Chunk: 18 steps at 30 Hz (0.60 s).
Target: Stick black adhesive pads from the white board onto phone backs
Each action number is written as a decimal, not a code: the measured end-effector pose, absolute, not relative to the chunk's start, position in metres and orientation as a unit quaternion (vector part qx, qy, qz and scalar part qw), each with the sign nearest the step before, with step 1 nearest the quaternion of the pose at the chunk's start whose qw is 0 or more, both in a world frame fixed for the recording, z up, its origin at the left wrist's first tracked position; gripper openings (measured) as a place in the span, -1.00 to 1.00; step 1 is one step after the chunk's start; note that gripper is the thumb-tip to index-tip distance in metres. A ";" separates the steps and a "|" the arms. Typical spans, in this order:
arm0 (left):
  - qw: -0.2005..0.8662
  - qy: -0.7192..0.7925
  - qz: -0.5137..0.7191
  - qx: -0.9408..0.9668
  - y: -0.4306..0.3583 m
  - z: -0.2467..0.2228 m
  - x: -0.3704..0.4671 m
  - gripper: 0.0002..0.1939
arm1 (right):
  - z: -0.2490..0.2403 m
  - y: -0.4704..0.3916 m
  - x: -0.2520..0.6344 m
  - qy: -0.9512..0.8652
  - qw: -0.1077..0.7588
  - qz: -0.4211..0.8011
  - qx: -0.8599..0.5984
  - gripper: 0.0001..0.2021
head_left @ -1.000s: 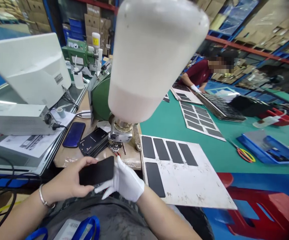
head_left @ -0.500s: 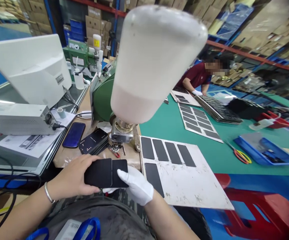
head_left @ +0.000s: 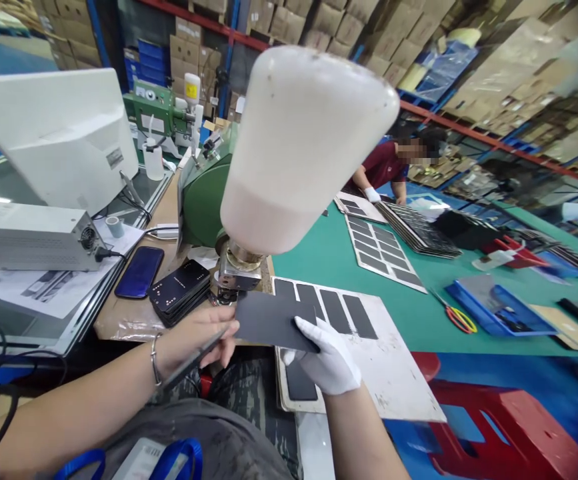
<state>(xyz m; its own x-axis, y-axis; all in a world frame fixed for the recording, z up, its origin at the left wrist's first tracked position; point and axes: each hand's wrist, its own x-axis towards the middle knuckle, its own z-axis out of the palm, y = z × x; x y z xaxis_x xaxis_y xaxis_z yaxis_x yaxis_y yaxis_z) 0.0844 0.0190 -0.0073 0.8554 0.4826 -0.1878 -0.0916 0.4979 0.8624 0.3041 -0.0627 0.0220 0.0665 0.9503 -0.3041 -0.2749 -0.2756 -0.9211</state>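
My bare left hand [head_left: 209, 337] is closed on a dark thin panel [head_left: 189, 363], tilted so it shows nearly edge-on. Its fingertips are close to the left end of a flat black rectangular sheet [head_left: 273, 319]; whether they touch it I cannot tell. My right hand [head_left: 326, 357], in a white glove, grips the right end of that sheet, thumb on top. The sheet's upper left edge lies at the metal head [head_left: 239, 270] of a green machine [head_left: 206, 190], under a large white bottle [head_left: 303, 153] part-filled with pale liquid. Beneath the gloved hand is a white board [head_left: 389, 373] with black rectangles [head_left: 361, 317].
Left of the machine head sit a stack of black printed panels [head_left: 179, 290] and a phone [head_left: 139, 272]. On the green table [head_left: 313, 257] are scissors [head_left: 459, 317] and a blue tray [head_left: 499, 307]. A co-worker [head_left: 386, 163] bends over boards behind. A red stool [head_left: 509, 427] stands right.
The two black pieces, held together before, are now apart. My right hand has moved right and up with the sheet to the machine head; my left hand has tilted its panel.
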 end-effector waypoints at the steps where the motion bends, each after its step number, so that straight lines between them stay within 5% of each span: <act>1: 0.833 0.222 0.177 0.475 0.016 0.001 0.085 -0.63 | 0.024 -0.061 0.301 -0.324 0.509 0.598 -0.528 -0.83; 18: 0.656 0.424 0.411 0.469 -0.014 -0.007 -0.048 -0.73 | 0.036 -0.003 0.157 -0.391 0.410 0.743 -0.355 -0.69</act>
<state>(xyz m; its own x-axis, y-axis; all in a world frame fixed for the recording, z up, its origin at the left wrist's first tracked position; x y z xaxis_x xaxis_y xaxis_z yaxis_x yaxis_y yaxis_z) -0.0483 -0.0144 -0.0068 0.3019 0.9378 -0.1713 -0.1416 0.2218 0.9648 0.1573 -0.0034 0.0361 -0.4106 0.8880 -0.2072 -0.3320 -0.3572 -0.8730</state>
